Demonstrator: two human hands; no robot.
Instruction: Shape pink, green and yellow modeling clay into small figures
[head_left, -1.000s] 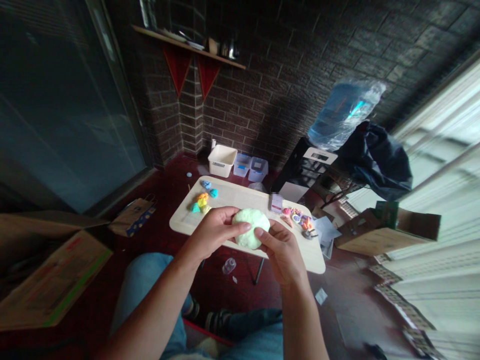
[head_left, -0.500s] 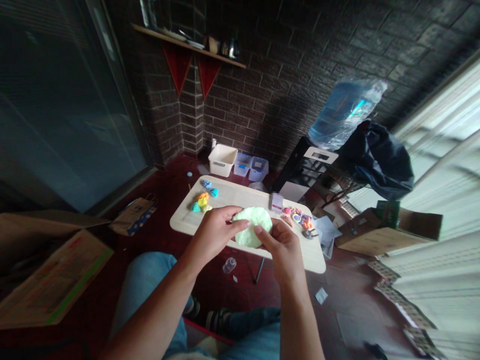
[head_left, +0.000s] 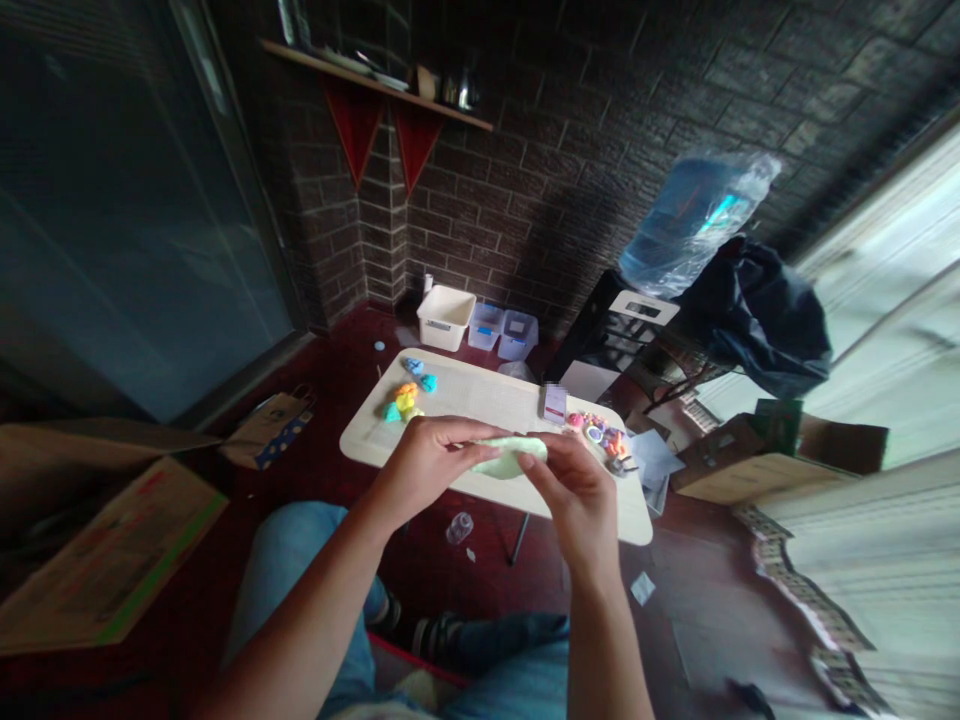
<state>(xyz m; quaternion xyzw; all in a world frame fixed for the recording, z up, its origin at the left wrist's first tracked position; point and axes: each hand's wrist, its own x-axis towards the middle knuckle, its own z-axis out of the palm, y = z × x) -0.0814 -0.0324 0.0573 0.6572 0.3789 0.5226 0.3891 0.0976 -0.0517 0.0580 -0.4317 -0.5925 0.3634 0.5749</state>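
Observation:
Between my two hands, above the near side of the white table, is a flat piece of pale green modelling clay, tilted so that its edge faces me. My left hand pinches its left side between thumb and fingers. On the right side, my right hand grips it the same way, thumb pressed on the near face. Lumps of blue clay, orange clay and yellow clay lie at the table's left. Small colourful clay pieces cluster at the right, by a phone-like card.
Behind the table stand a cream bin and two clear tubs. A water dispenser is at the back right. Cardboard boxes flank the right, and another carton the left. A plastic cup lies on the floor.
The green clay has tipped from showing its broad round face to nearly edge-on. My right hand has shifted slightly to the right; both hands still hold the clay.

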